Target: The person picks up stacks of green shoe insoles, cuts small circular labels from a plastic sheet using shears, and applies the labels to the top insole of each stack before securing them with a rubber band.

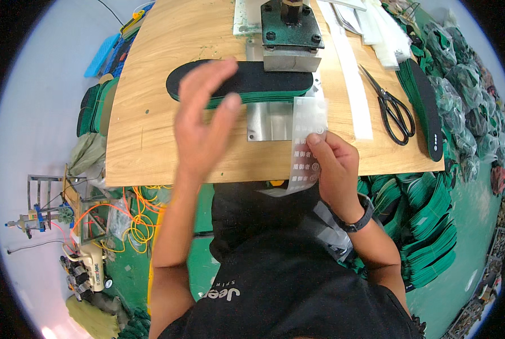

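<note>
— Holding anything in your left hand (204, 121)?
— Nothing; you're spreading it open above the black insole (263, 79) lying under the press (291, 34).
— And your right hand (332, 166)?
— You're pinching the label strip (308, 141) beside the metal plate (266, 121); scissors (391, 107) are lying well right.

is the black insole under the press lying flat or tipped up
Flat. The black insole lies lengthwise on the wooden table, its right end under the press. The left hand hovers open above it.
</note>
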Motion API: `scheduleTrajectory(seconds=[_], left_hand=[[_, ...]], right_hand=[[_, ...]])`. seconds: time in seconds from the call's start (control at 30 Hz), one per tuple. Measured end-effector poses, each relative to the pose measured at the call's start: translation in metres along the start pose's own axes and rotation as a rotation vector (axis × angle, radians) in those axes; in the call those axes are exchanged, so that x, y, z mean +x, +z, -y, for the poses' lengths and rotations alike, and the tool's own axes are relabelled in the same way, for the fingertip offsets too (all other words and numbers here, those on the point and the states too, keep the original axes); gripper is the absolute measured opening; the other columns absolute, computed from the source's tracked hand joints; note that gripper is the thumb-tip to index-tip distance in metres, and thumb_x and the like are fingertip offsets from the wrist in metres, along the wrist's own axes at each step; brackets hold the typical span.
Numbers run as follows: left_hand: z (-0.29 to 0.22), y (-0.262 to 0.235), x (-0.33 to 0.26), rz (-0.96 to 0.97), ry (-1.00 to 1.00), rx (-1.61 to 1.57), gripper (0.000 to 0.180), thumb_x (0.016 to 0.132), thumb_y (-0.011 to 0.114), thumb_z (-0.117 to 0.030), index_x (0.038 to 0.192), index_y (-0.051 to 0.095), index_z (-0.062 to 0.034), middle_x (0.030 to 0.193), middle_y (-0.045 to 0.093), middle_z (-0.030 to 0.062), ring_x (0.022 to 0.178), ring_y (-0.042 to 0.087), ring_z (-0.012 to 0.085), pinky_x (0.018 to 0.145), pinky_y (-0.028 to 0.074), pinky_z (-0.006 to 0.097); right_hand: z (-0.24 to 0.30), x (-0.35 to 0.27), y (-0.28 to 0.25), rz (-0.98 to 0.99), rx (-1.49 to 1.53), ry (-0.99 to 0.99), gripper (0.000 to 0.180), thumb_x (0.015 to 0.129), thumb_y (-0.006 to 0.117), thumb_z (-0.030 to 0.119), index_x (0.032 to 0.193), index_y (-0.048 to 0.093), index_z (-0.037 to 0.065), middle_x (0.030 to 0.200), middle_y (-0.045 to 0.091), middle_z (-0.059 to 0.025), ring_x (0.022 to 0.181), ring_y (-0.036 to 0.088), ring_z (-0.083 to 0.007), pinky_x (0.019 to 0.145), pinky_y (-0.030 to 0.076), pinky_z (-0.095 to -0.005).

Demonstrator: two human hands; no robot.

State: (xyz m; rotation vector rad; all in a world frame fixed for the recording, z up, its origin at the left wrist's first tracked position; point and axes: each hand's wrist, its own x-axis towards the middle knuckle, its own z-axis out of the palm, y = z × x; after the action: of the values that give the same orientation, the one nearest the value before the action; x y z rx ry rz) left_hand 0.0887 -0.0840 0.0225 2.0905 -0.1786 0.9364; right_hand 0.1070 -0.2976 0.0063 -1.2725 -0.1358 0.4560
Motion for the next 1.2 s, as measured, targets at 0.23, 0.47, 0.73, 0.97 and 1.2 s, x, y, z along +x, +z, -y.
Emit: scheduleTrajectory(seconds=[0.23, 0.47, 0.73, 0.97, 1.2], left_hand=[[0.073, -0.026, 0.057, 0.513, 0.172, 0.471, 0.067, 0.066, 0.073, -0.049, 0.114, 0.061, -0.0045, 0.115, 0.059, 0.0155, 0.11, 0.052, 0.031, 0.098, 0.037, 0.04], [0.069, -0.013, 0.055, 0.614, 0.071, 0.527, 0.078, 0.063, 0.071, -0.057, 0.119, 0.058, -0.0052, 0.102, 0.061, 0.0155, 0.099, 0.054, 0.0305, 0.092, 0.038, 0.037], [0.068, -0.013, 0.054, 0.616, 0.033, 0.523, 0.076, 0.063, 0.071, -0.056, 0.118, 0.059, -0.0057, 0.1, 0.06, 0.015, 0.097, 0.054, 0.0301, 0.091, 0.038, 0.037], [0.072, -0.015, 0.055, 0.621, 0.058, 0.499, 0.07, 0.06, 0.078, -0.043, 0.117, 0.058, -0.0077, 0.101, 0.058, 0.0121, 0.097, 0.052, 0.0307, 0.088, 0.04, 0.038], [0.075, -0.013, 0.056, 0.634, 0.088, 0.469, 0.072, 0.06, 0.078, -0.045, 0.117, 0.057, -0.0081, 0.101, 0.058, 0.0133, 0.099, 0.052, 0.0321, 0.09, 0.038, 0.039]], right_hand=[[0.004, 0.039, 0.016, -0.009, 0.142, 0.212, 0.017, 0.088, 0.057, 0.015, 0.083, 0.062, 0.0, 0.074, 0.061, -0.0038, 0.06, 0.058, -0.0096, 0.053, 0.049, -0.0221], [-0.001, 0.07, 0.017, -0.013, 0.262, 0.199, 0.014, 0.087, 0.057, 0.012, 0.081, 0.06, 0.0, 0.074, 0.062, -0.0053, 0.061, 0.059, -0.0114, 0.053, 0.048, -0.0242], [-0.004, 0.074, 0.017, -0.025, 0.282, 0.212, 0.012, 0.086, 0.058, 0.011, 0.081, 0.061, 0.0, 0.073, 0.062, -0.0055, 0.06, 0.06, -0.0113, 0.053, 0.048, -0.0231], [-0.004, 0.076, 0.016, -0.018, 0.264, 0.223, 0.013, 0.087, 0.058, 0.012, 0.081, 0.061, 0.0, 0.073, 0.062, -0.005, 0.058, 0.059, -0.0102, 0.052, 0.048, -0.0227], [-0.003, 0.077, 0.015, -0.031, 0.278, 0.251, 0.014, 0.088, 0.058, 0.014, 0.083, 0.061, 0.002, 0.074, 0.062, -0.0034, 0.059, 0.059, -0.0088, 0.052, 0.047, -0.0213]])
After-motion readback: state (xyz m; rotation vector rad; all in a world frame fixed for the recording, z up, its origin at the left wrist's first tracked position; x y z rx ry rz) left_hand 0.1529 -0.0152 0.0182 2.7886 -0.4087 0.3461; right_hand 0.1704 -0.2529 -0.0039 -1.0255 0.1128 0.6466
